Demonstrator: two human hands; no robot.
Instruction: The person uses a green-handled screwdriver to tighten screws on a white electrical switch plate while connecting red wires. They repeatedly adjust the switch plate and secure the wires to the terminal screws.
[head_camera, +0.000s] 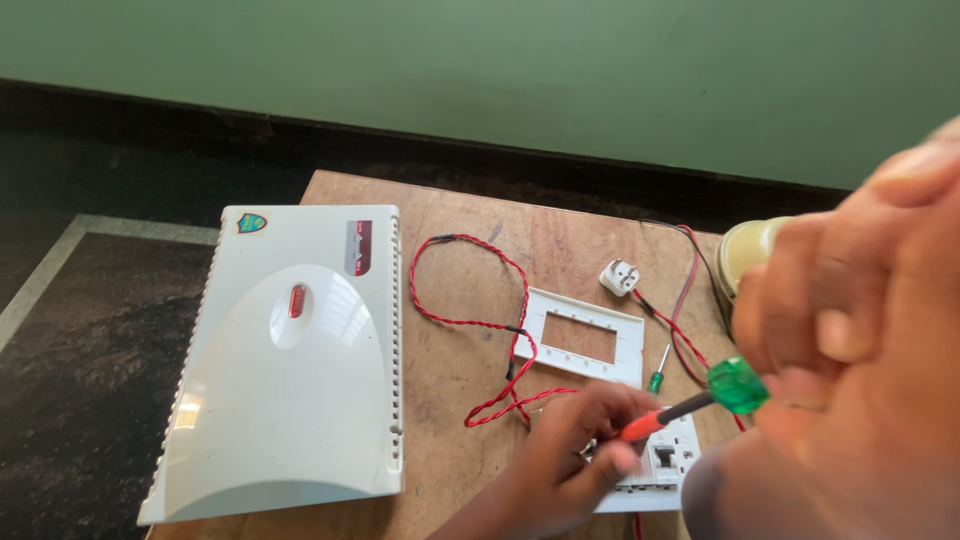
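1. Right grip (860, 330): clenched on green-handled screwdriver (700, 400), tip at white switch module (655, 470).
2. Left grip (575, 450): pressing the module to worktop (470, 250).
3. Faceplate frame (585, 335): already detached, lying just beyond the module; red-black wires (470, 320) loose.

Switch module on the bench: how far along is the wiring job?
Done: the white frame plate lies off, apart from the switch module. In hand: the left hand steadies the module while the right hand works a green-handled screwdriver at it. Left: the twisted red-black wire lies loose, the white plug lies unplugged, and the frame is not refitted. Terminals are hidden.
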